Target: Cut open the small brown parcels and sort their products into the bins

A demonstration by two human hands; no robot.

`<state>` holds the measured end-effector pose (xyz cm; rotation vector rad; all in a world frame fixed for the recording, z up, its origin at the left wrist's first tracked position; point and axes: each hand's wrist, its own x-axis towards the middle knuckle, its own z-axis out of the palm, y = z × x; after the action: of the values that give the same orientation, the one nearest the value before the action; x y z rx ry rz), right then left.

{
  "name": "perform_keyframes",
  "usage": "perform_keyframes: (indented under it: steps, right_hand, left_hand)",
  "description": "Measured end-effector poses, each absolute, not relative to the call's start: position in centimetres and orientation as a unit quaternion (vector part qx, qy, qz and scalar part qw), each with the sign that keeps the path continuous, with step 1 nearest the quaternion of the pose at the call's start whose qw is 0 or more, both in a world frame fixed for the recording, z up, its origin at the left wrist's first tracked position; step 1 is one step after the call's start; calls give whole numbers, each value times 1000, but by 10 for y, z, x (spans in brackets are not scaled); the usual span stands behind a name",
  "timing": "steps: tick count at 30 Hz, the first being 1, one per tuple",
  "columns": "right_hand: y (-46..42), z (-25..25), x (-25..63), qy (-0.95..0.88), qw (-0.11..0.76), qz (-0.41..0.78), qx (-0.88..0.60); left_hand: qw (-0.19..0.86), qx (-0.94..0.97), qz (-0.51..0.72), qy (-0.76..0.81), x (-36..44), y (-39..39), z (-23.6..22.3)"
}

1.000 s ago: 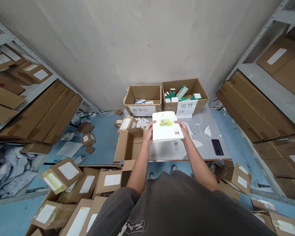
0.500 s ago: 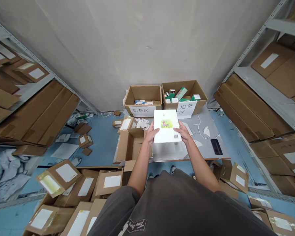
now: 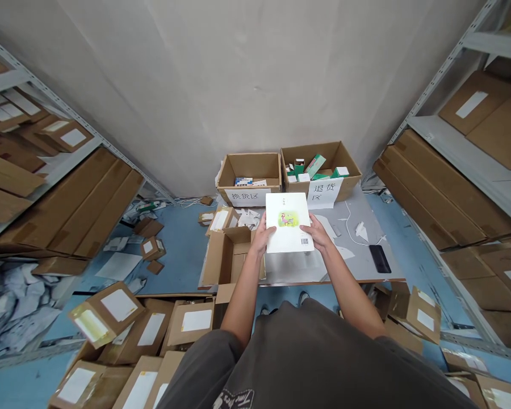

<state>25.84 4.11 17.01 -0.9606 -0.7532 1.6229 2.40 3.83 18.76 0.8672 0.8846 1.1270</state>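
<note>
A white book (image 3: 288, 236) is held up over the table, its cover toward me, with a small green-and-pink picture and a barcode at the lower right. My left hand (image 3: 262, 234) grips its left edge, thumb on the cover. On the right edge my right hand (image 3: 318, 232) holds it the same way. Below and left of the book an open cardboard box (image 3: 218, 258) stands on the table. Behind it are two labelled cartons: the left carton (image 3: 249, 162) contains a few small blue-and-white packs, the right carton (image 3: 344, 162) several green-and-white boxes.
A phone (image 3: 380, 259) lies at the right of the grey table (image 3: 289, 272), near a white cable (image 3: 350, 230). Crumpled paper (image 3: 249, 218) sits behind the open box. Parcels (image 3: 196, 320) are piled at lower left. Loaded shelves (image 3: 464, 122) flank both sides.
The view has shifted slightly, so the surroundings sit a little differently in the picture. Both hands keep holding the book in nearly the same place.
</note>
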Motion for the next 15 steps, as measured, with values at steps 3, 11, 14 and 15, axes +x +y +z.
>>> perform_keyframes:
  steps: [3, 11, 14, 15]
  right_hand:
    - [41, 168, 260, -315, 522, 685, -400]
    - [45, 166, 255, -356, 524, 585, -507]
    - [42, 174, 236, -368, 530, 586, -490]
    - [41, 178, 230, -365, 533, 609, -460]
  left_hand:
    - [673, 379, 499, 393, 25, 36, 190]
    - [576, 431, 539, 439, 35, 34, 197]
    - [444, 537, 512, 502, 59, 22, 202]
    - [398, 581, 482, 521, 70, 16, 203]
